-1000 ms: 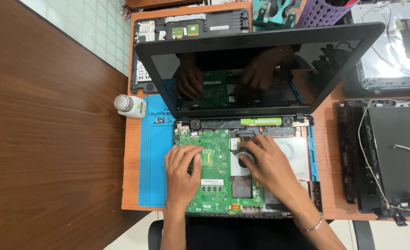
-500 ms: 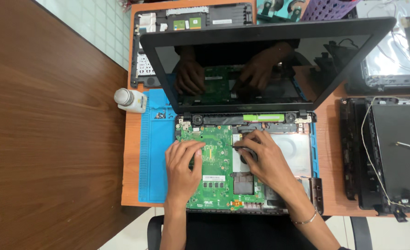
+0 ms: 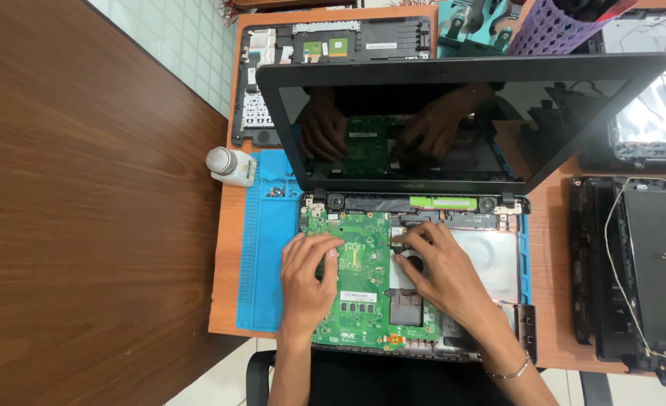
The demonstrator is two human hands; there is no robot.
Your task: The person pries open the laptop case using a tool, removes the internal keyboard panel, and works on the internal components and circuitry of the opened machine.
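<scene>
An opened black laptop (image 3: pixel 649 75) lies on a blue work mat (image 3: pixel 265 256), its dark screen tilted up and mirroring both hands. Its base has no top cover, so the green motherboard (image 3: pixel 363 301) shows. My left hand (image 3: pixel 308 278) rests flat on the left half of the board, fingers spread and holding nothing. My right hand (image 3: pixel 442 267) lies over the black fan area to the right of the board, with its fingertips pressing at a small part near the hinge bar (image 3: pixel 442 203). What lies under those fingertips is hidden.
A small white bottle (image 3: pixel 230 165) stands at the mat's upper left, beside tiny loose screws (image 3: pixel 276 190). A removed keyboard cover (image 3: pixel 333 45) lies behind the screen. Another dismantled black laptop shell with loose wires (image 3: pixel 641 263) sits at the right. A purple basket (image 3: pixel 555 30) stands at the back.
The view has shifted slightly. Both hands stay on the board, the right hand's fingers creeping a little toward the hinge bar.
</scene>
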